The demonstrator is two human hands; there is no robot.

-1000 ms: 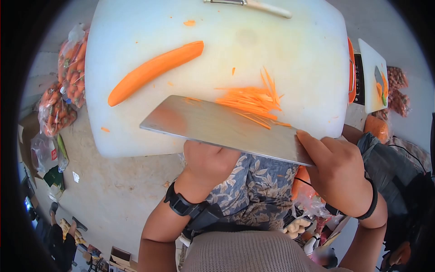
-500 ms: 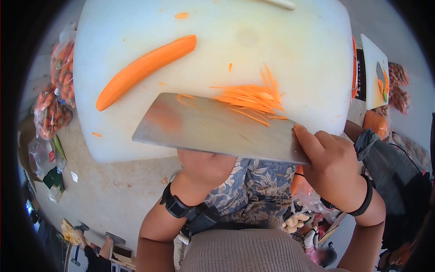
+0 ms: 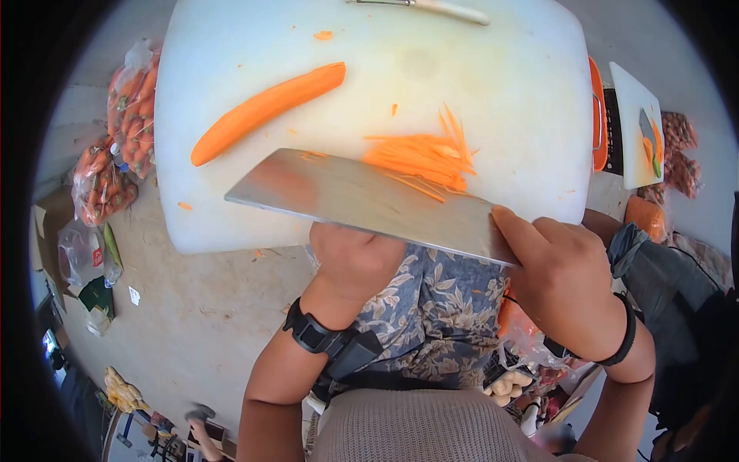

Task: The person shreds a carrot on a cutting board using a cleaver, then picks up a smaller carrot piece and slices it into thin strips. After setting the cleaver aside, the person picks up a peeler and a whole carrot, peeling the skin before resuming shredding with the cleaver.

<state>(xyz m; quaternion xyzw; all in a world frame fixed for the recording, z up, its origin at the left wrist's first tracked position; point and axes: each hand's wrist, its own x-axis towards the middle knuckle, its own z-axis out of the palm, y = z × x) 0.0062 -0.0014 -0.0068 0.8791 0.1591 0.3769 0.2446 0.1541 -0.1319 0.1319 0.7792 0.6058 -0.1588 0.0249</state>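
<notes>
My right hand (image 3: 560, 281) is closed around the handle of a cleaver (image 3: 369, 199), its index finger lying along the blade. The broad blade slants flat over the near edge of a white cutting board (image 3: 508, 92). Just beyond the blade lies a pile of carrot shreds (image 3: 419, 158), a few of them touching or partly on the steel. My left hand (image 3: 354, 262) is under the blade's near edge, and its fingers are hidden there. A peeled carrot (image 3: 269, 114) with one cut end rests on the board to the left.
A white-handled peeler (image 3: 453, 11) lies at the board's far edge. Bags of carrots (image 3: 137, 115) stand on the floor at left. On the right are an orange container (image 3: 597, 115) and a second cutting board (image 3: 637, 131) with a knife on it. Another person's leg (image 3: 206, 439) shows at lower left.
The view has shifted slightly, bringing more of the peeler and the left-hand bags into sight. The cleaver and both hands stay in almost the same pose.
</notes>
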